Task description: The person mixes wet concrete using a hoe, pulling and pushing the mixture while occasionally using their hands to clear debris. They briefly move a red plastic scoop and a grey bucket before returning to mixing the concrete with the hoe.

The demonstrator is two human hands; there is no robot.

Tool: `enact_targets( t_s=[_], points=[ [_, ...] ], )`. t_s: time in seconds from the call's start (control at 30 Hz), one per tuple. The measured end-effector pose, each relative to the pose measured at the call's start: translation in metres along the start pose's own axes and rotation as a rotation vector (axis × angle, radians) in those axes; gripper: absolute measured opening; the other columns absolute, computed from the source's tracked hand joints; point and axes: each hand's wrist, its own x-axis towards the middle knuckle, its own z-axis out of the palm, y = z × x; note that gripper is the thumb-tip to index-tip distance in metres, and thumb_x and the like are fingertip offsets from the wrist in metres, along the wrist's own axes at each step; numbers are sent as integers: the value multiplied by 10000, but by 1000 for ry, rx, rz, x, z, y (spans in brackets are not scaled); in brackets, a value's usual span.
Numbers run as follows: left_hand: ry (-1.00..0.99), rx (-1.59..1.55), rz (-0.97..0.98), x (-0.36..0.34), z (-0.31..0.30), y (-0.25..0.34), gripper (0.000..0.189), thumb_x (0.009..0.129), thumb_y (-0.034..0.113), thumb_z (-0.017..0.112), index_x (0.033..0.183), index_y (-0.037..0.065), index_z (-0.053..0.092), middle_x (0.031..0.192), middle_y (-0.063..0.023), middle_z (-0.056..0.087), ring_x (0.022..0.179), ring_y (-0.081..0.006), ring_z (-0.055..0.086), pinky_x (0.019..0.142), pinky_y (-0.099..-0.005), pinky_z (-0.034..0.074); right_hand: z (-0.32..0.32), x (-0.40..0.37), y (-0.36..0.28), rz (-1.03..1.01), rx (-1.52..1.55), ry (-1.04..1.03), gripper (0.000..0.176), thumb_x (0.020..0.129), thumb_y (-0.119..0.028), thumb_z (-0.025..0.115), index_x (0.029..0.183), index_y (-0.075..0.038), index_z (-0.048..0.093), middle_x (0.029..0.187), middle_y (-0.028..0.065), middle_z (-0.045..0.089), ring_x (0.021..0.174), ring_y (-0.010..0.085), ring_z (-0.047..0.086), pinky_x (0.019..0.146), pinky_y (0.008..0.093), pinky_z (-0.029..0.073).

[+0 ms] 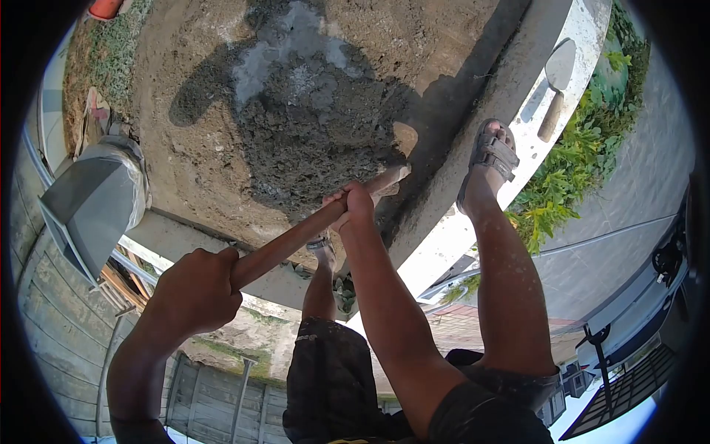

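A long wooden handle (292, 244) runs diagonally between my two hands. My left hand (198, 290) is wrapped round its near end, at the lower left. Farther up, my right hand (355, 206) grips the shaft close to its far end. The tip of the tool (399, 174) lies at the edge of a dark, wet mix (303, 148) heaped on the sandy ground; any blade there is hidden or too unclear to make out. Grey powder (296, 55) shows on the upper part of the heap.
A trowel (560, 70) rests on the white concrete ledge (510, 148), beside my sandalled foot (495, 152). My other foot (320, 244) stands near the lower ledge. At the left is a grey container (100, 203); an orange object (105, 7) lies top left.
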Motion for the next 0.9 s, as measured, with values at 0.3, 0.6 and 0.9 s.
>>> enact_targets(
  t_s=[0.3, 0.6, 0.9],
  points=[
    [46, -191, -83, -38, 55, -12, 213, 748, 168, 669, 905, 43, 600, 750, -198, 662, 760, -407, 665, 696, -500, 534, -11, -26, 6, -6, -59, -65, 74, 815, -57, 519, 812, -65, 445, 650, 68, 430, 534, 187, 449, 509, 393, 440],
    [239, -367, -84, -111, 137, -60, 215, 684, 195, 691, 848, 84, 607, 685, -152, 657, 650, -375, 666, 611, -482, 543, 4, -125, 52, -107, -214, -122, 96, 829, -42, 521, 834, -80, 433, 634, 55, 445, 483, 187, 470, 453, 378, 433],
    [673, -656, 50, -81, 306, -145, 248, 625, 102, 691, 852, 73, 594, 658, -148, 612, 606, -388, 624, 553, -440, 512, 23, -154, 137, -274, -517, -301, 116, 851, -64, 532, 892, -73, 423, 680, 54, 482, 468, 167, 489, 459, 380, 486]
  ],
)
